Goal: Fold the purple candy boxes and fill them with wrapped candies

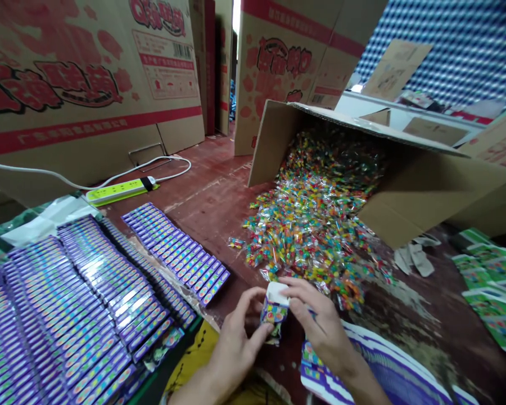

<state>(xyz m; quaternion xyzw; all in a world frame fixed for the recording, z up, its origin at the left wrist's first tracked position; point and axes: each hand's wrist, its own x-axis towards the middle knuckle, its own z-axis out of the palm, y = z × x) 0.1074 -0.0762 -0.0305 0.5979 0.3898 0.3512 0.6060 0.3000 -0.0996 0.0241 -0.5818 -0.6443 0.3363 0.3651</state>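
My left hand (236, 343) and my right hand (320, 326) together hold a small purple box (274, 306) with a white open end flap, low in the middle of the head view. Fingers of both hands pinch its sides. Just beyond the box lies a heap of small colourful wrapped candies (312, 225), spilling out of a big cardboard box (425, 185) tipped on its side. Under my right wrist lies a stack of flat unfolded purple box blanks (388, 365).
Rows of filled purple boxes (76, 304) cover the left. A green power strip (118, 190) with a white cable lies behind them. Large printed cartons (88, 84) stand at the back. Green flat packs (493, 287) lie at the right edge on the worn red-brown table (211, 197).
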